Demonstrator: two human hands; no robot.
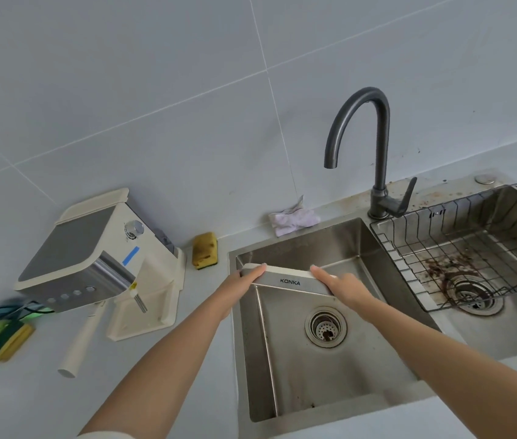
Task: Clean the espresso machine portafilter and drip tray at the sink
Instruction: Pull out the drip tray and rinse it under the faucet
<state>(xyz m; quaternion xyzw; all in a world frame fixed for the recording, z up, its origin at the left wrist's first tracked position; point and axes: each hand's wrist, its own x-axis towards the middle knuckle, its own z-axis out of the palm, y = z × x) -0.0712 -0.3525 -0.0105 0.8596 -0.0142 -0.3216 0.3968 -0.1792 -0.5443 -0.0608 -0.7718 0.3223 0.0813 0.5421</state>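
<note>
I hold the drip tray point(288, 280), steel-fronted with a cream rim and the word KONKA, over the left sink basin point(330, 375). My left hand point(241, 285) grips its left end and my right hand point(342, 288) grips its right end. The cream and steel espresso machine point(92, 258) stands on the counter to the left, its base slot bare. A cream portafilter handle point(81, 339) sticks out from under the machine toward me. The dark gooseneck faucet point(374, 147) rises behind the sink, with no water running.
A yellow sponge point(204, 250) and a crumpled white cloth point(293, 218) lie on the counter behind the sink. The right basin point(504, 327) holds a wire rack point(460, 248) and brown coffee stains. Stacked sponges and a green cable point(3, 331) lie at far left.
</note>
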